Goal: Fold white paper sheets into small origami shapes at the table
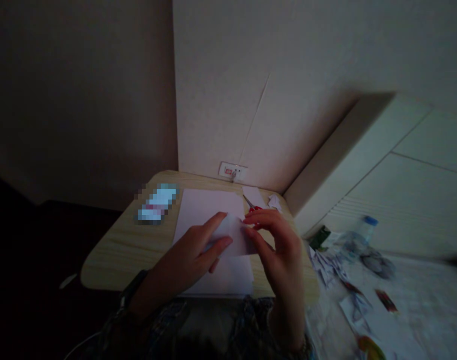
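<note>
At wood-grained table (111, 255), beside pale wall (220, 100)
Pinches small paper (235, 236) in left hand (196, 246) and right hand (280, 242), over white sheets (203, 206).

One held paper (238, 237) (scissors (255, 208): also one)

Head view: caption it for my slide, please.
Left hand and right hand hold a small paper over a larger sheet, with red-handled scissors beyond.
</note>
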A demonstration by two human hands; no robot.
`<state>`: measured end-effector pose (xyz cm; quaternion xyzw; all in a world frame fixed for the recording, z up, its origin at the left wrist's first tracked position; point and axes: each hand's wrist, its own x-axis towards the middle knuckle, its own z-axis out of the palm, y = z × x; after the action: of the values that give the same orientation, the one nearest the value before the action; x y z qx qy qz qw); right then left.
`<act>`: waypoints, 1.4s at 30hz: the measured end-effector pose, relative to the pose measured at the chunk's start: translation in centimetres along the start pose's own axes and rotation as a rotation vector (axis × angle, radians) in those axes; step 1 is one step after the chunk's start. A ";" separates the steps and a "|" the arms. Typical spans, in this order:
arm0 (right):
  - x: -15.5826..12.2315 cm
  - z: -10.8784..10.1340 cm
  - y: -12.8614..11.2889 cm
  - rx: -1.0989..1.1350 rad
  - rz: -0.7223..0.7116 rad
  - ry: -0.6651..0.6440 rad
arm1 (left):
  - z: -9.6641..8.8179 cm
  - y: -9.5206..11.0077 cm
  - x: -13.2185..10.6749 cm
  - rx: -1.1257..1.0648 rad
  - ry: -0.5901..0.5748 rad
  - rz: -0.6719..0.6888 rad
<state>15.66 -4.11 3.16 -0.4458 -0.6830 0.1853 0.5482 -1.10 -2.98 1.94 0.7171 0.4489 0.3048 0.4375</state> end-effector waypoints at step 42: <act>-0.3 0.5 -0.3 0.003 0.239 0.034 | 0.9 0.0 0.0 0.180 0.110 0.065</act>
<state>15.04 -4.41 3.05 -0.5261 -0.6154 0.2428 0.5344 -0.34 -3.26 1.51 0.7498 0.4743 0.3162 0.3359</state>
